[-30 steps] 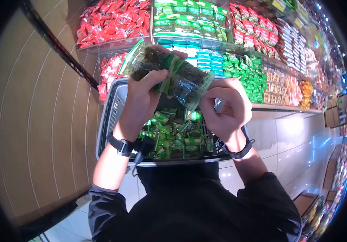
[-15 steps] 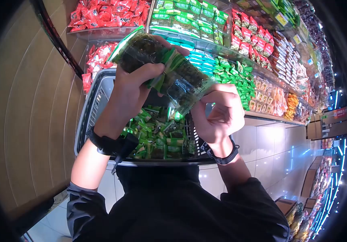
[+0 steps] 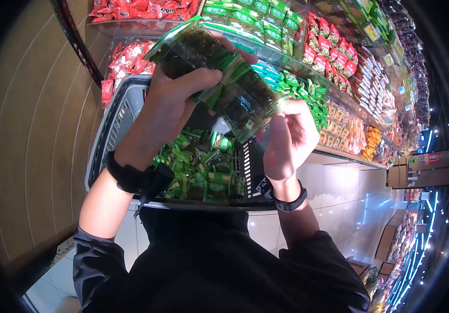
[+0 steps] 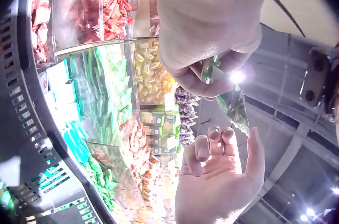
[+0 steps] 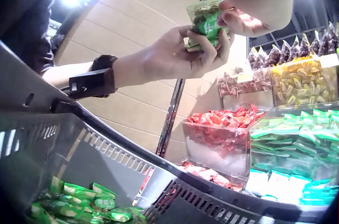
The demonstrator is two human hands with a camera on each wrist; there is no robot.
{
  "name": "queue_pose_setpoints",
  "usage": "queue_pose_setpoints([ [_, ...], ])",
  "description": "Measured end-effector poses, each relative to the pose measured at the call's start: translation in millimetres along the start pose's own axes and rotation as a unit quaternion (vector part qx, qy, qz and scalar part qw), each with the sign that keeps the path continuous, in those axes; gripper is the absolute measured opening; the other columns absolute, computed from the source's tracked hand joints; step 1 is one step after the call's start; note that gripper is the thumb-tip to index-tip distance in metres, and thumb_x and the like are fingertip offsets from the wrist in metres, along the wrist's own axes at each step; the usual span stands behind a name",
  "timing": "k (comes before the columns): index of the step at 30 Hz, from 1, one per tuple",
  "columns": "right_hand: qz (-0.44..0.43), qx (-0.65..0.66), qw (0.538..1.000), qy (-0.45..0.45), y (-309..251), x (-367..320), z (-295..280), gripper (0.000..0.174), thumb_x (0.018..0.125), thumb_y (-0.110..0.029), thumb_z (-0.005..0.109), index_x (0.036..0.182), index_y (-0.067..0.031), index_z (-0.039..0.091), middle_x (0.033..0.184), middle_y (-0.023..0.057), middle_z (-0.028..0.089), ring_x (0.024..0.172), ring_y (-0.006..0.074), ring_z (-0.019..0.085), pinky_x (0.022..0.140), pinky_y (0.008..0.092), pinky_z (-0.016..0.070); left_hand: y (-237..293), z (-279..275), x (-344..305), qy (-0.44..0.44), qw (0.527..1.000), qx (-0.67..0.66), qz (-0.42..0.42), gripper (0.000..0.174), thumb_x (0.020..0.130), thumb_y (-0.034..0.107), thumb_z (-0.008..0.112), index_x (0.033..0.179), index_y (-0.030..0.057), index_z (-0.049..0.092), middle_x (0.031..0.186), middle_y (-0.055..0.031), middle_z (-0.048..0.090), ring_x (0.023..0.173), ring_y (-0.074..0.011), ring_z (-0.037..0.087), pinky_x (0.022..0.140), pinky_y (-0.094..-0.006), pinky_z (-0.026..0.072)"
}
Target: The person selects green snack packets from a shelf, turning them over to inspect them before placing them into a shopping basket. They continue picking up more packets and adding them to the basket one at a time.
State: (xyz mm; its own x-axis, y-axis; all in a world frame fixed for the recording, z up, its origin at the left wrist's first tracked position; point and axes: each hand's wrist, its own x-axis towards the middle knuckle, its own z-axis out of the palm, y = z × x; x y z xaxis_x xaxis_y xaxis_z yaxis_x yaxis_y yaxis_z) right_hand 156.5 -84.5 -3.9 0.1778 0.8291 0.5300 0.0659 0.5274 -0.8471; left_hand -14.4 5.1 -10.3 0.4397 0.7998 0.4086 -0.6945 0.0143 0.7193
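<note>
In the head view, my left hand point(image 3: 164, 104) grips a clear plastic snack packet point(image 3: 248, 104) with dark contents and a green band, its thumb across the middle. My right hand point(image 3: 293, 141) is at the packet's lower right end, thumb extended. From the left wrist view, the right hand point(image 4: 220, 181) shows its palm, fingers loosely bent, with the thumb tip close to the packet's end point(image 4: 235, 113). Below both hands stands a grey shopping basket point(image 3: 130, 96) holding many small green packets point(image 3: 203, 169). The right wrist view shows the left fingers point(image 5: 204, 47) curled round the packet point(image 5: 209, 25).
Beyond the basket, shelf bins hold red packets point(image 3: 130, 60), green packets point(image 3: 245, 15) and more snacks point(image 3: 334, 57). A panelled wall point(image 3: 31, 135) rises on the left. Tiled floor point(image 3: 339, 193) lies to the right.
My right hand has gone from fingers curled in at the packet's end to a more opened shape, palm showing. The left hand keeps its grip. The head view has shifted slightly.
</note>
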Motion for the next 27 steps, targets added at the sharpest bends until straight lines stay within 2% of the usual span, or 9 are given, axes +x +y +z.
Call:
queue_pose_setpoints([
  [1,0.001,-0.001,1.0,-0.001,1.6,0.0,-1.3,0.004,0.091,0.007,0.056,0.091,0.0033,0.057,0.083,0.0081,0.061,0.067,0.0089,0.059,0.061,0.0208,0.0465,-1.1,0.3,0.8,0.001,1.0,-0.001,0.001,0.041,0.086,0.007,0.055,0.128,0.0058,0.051,0.129,-0.0241,0.06,0.122,-0.0277,0.058,0.106,-0.0429,0.0467],
  [3,-0.006,0.012,1.0,-0.018,6.3,-0.1,-4.5,0.003,0.092,0.005,0.057,0.091,0.0022,0.058,0.077,0.0061,0.062,0.064,0.0084,0.059,0.059,0.021,0.0464,-3.0,0.9,2.7,0.016,0.999,-0.028,0.019,0.037,0.086,-0.002,0.053,0.122,0.0016,0.054,0.122,-0.0254,0.064,0.111,-0.0272,0.066,0.083,-0.0345,0.0599],
  [7,0.001,0.016,1.0,-0.011,5.4,0.2,-3.6,0.003,0.093,0.004,0.057,0.092,0.0018,0.058,0.072,0.0053,0.061,0.06,0.0082,0.058,0.057,0.0213,0.0462,-2.6,0.7,2.9,0.022,0.999,-0.028,0.02,0.037,0.085,-0.002,0.053,0.122,0.0012,0.054,0.122,-0.0253,0.064,0.11,-0.0265,0.066,0.082,-0.0342,0.0599],
  [9,0.007,0.021,1.0,-0.012,6.1,0.5,-4.6,0.003,0.094,0.003,0.055,0.092,0.0022,0.058,0.07,0.006,0.061,0.059,0.0086,0.058,0.056,0.0216,0.0463,-1.1,-2.7,1.8,0.006,1.0,0.008,-0.007,0.042,0.086,0.005,0.055,0.127,0.0052,0.052,0.128,-0.0246,0.06,0.121,-0.0282,0.059,0.105,-0.0437,0.0477],
  [16,0.004,0.035,0.999,-0.02,4.9,0.9,-4.7,0.004,0.094,0.004,0.054,0.093,0.0029,0.057,0.07,0.007,0.062,0.057,0.009,0.058,0.054,0.0215,0.046,-2.6,-1.8,2.8,-0.004,1.0,-0.007,0.002,0.043,0.085,0.004,0.055,0.128,0.0044,0.052,0.128,-0.0244,0.061,0.121,-0.029,0.059,0.106,-0.0435,0.0469],
  [18,0.009,0.031,0.999,-0.019,6.0,0.3,-5.3,0.004,0.094,0.004,0.054,0.093,0.0031,0.057,0.07,0.007,0.062,0.057,0.0089,0.058,0.054,0.0213,0.0458,-3.9,0.5,4.1,0.032,0.999,-0.025,0.018,0.039,0.084,-0.004,0.052,0.122,0.0009,0.055,0.122,-0.0239,0.065,0.113,-0.0289,0.066,0.088,-0.0379,0.0594],
  [27,0.014,0.041,0.999,-0.026,6.1,1.2,-6.0,0.003,0.095,0.002,0.054,0.093,0.0023,0.057,0.07,0.0067,0.062,0.057,0.0093,0.058,0.053,0.0213,0.0456,-4.1,-0.9,3.7,0.029,0.999,-0.027,0.002,0.04,0.083,-0.006,0.053,0.123,-0.0005,0.054,0.12,-0.0221,0.066,0.111,-0.0284,0.067,0.089,-0.0389,0.0591],
])
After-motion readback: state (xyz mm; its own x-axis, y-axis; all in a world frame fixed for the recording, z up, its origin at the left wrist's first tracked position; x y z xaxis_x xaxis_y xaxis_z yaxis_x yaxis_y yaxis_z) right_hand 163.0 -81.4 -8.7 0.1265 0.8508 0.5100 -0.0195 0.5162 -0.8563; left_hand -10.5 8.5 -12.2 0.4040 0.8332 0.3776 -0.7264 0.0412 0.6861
